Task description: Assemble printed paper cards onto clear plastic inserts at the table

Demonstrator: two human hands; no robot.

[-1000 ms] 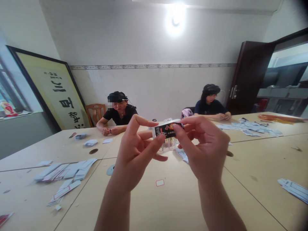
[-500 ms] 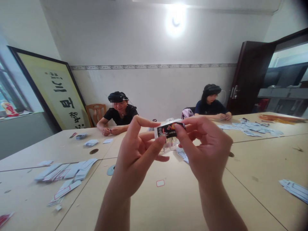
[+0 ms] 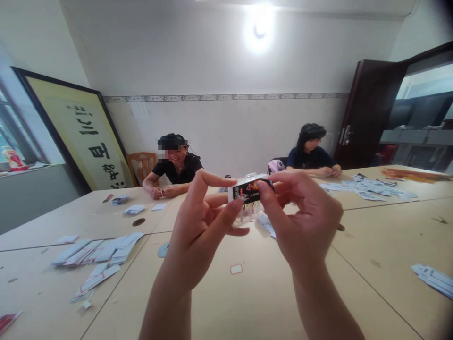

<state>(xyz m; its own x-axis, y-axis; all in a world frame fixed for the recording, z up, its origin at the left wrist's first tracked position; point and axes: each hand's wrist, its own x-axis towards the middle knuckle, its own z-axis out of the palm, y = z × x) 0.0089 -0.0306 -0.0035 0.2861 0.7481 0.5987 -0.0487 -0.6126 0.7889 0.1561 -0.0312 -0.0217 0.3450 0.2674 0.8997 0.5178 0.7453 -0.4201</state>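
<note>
Black-labelled packet (image 3: 247, 192) was pinched by left hand (image 3: 201, 229) and right hand (image 3: 302, 217); red-edged slip (image 3: 236, 269) was seen at packet's six o'clock.

The location is an office-type meeting room in use for manual tabletop work. Primary indicator: a large, pale wood-coloured table (image 3: 226, 307), assembled from flat panels with visible seams and fitted with a round, dark cable hole (image 3: 138, 222). A co-worker in a black top (image 3: 180, 170) and a co-worker in a dark blue top (image 3: 307, 158) sit at the far side. Flat, white paper cards (image 3: 97, 252) lie in stacks and loose spreads. Secondary indicators: a black-framed calligraphy panel (image 3: 94, 127), a brown wooden chair (image 3: 141, 164) and an open, dark brown door (image 3: 368, 108).
</note>
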